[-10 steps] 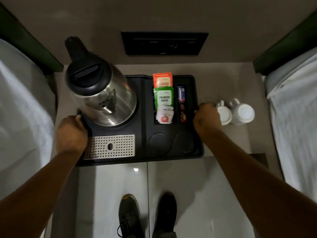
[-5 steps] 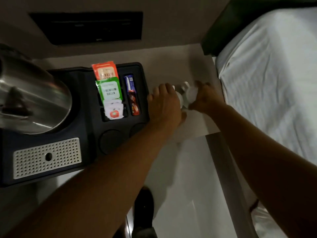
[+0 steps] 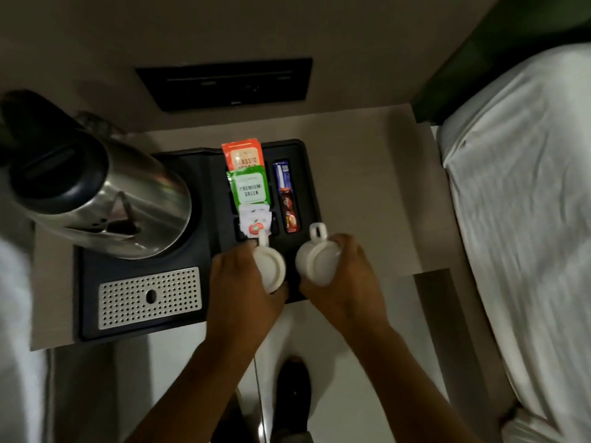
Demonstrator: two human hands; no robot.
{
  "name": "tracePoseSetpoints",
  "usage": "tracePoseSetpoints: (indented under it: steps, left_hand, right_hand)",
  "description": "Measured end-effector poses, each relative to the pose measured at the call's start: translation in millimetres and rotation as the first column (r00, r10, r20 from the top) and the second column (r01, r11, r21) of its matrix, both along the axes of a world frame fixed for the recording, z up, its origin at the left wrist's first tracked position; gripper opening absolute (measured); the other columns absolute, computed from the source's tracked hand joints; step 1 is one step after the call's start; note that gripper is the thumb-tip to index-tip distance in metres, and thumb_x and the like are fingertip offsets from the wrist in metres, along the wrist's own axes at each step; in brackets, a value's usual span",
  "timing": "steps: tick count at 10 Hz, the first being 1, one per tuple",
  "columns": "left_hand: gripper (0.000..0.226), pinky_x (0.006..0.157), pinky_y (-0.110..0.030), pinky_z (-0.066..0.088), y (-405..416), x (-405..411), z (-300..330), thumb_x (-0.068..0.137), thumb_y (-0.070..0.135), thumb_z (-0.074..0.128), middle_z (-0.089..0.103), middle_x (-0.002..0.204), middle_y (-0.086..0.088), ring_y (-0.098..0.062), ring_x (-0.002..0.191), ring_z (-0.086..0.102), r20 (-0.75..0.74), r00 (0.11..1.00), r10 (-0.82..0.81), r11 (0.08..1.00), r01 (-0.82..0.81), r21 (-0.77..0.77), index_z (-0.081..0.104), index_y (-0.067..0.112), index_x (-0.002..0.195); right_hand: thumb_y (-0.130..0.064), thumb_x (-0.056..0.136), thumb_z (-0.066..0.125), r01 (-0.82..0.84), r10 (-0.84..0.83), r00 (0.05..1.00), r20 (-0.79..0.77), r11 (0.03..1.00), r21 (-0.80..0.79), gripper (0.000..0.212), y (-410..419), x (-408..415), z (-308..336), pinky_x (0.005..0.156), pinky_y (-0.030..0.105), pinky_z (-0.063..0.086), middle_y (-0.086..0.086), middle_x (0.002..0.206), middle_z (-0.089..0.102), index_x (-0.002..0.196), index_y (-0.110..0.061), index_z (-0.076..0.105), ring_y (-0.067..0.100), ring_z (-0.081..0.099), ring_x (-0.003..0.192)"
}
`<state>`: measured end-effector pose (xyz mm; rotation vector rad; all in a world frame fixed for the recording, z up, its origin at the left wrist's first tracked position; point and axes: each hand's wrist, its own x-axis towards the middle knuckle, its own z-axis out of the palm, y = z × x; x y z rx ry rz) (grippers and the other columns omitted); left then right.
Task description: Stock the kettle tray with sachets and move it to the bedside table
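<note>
Dim room; beige wall (image 3: 351,43), white-sheeted bed (image 3: 527,219) right, pale glossy floor (image 3: 399,362)

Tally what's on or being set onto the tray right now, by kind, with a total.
Kettle: 1
White cups: 2, one in each hand
Tea sachet stacks, orange, green, white: 3
Stick sachets, blue, red: 2
Total: 8

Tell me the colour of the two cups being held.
Both cups are plain white, seen in the head view.
</note>
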<state>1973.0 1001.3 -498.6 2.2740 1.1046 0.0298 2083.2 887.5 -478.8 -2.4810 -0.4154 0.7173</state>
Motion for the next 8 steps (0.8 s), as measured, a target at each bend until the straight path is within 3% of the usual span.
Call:
tracePoseSetpoints:
  steps: [2,5,6,7,8]
  left_hand:
    - [0.083,0.089,-0.039,0.05,15,-21,-30,0.06,0.048,0.085,0.058,0.116,-0.003,-0.023,0.109,0.051,-0.065,0.998,0.014,0.999,-0.016,-0.03,0.048,0.019,0.128]
    - [0.082,0.085,-0.027,0.039,11,-24,-35,0.064,0.044,0.085,0.054,0.122,-0.002,-0.02,0.113,0.045,-0.002,1.0,0.001,1.0,-0.001,-0.019,0.046,0.017,0.13]
    - [0.081,0.079,-0.032,0.045,12,-24,-38,0.059,0.04,0.088,0.061,0.114,-0.009,-0.027,0.104,0.053,0.017,0.998,-0.064,0.996,0.062,0.07,0.054,0.009,0.125]
    - [0.081,0.08,-0.035,0.048,17,-23,-34,0.059,0.044,0.086,0.062,0.114,-0.01,-0.028,0.103,0.054,-0.025,0.995,-0.095,0.99,0.097,0.101,0.054,0.007,0.124]
    - [0.102,0.092,-0.035,0.045,12,-32,-3,0.056,0.064,0.075,0.054,0.127,-0.006,-0.024,0.112,0.049,-0.127,0.985,-0.113,0.992,0.119,0.041,0.041,0.011,0.136]
  right_hand:
    - [-0.04,0.061,0.084,-0.113,0.117,0.993,0.009,0.975,-0.19,0.085,33,-18,-22,0.084,0.039,0.049,0.002,0.128,0.052,0.131,-0.024,0.038,0.024,0.051,0.115]
    - [-0.036,0.059,0.087,-0.124,0.139,0.989,0.043,0.959,-0.254,0.089,32,-21,-27,0.083,0.041,0.05,0.005,0.129,0.049,0.132,-0.02,0.038,0.026,0.048,0.118]
    - [-0.035,0.061,0.087,-0.125,0.137,0.99,0.027,0.958,-0.259,0.09,34,-20,-28,0.085,0.041,0.049,0.006,0.131,0.048,0.134,-0.019,0.037,0.027,0.047,0.119]
    - [-0.035,0.06,0.088,-0.13,0.126,0.992,-0.031,0.954,-0.271,0.098,37,-16,-19,0.09,0.044,0.048,0.008,0.135,0.045,0.139,-0.017,0.032,0.028,0.044,0.123]
    - [-0.042,0.056,0.09,-0.156,0.153,0.988,-0.033,0.945,-0.287,0.115,33,-21,20,0.098,0.045,0.045,0.009,0.142,0.039,0.146,-0.015,0.022,0.03,0.039,0.129]
